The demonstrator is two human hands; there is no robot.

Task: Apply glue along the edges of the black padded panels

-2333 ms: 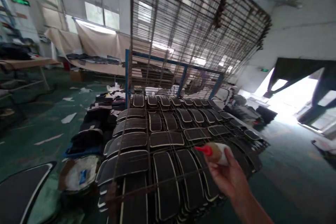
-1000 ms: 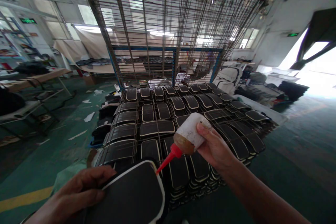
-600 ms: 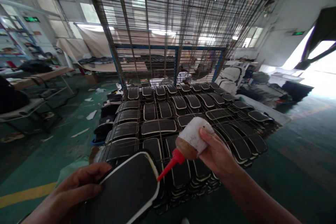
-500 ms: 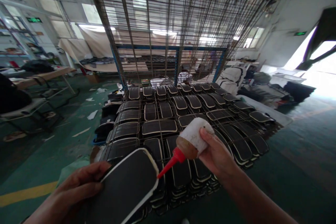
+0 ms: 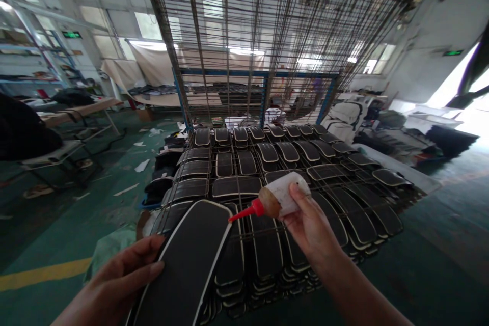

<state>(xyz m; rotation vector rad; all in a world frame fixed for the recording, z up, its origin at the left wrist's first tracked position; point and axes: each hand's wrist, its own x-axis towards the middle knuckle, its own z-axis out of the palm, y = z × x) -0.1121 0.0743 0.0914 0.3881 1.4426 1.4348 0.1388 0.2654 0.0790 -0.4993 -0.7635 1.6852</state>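
Note:
My left hand holds a long black fabric panel with a pale rim, tilted up toward me at the lower left. My right hand grips a white squeeze bottle with brownish contents and a red nozzle. The nozzle tip sits at the panel's upper right edge. Below and beyond both hands lie stacks of similar black panels on a wire rack.
A rusty wire grid frame leans up behind the stacks, backed by a blue metal frame. Tables stand at the left on a green floor littered with scraps. More piled goods sit at the right near a bright doorway.
My left hand brought a black panel up into view; it then turned lengthwise and rose. The bottle tipped from upright to nozzle-down at the panel's edge, flattening to nearly level.

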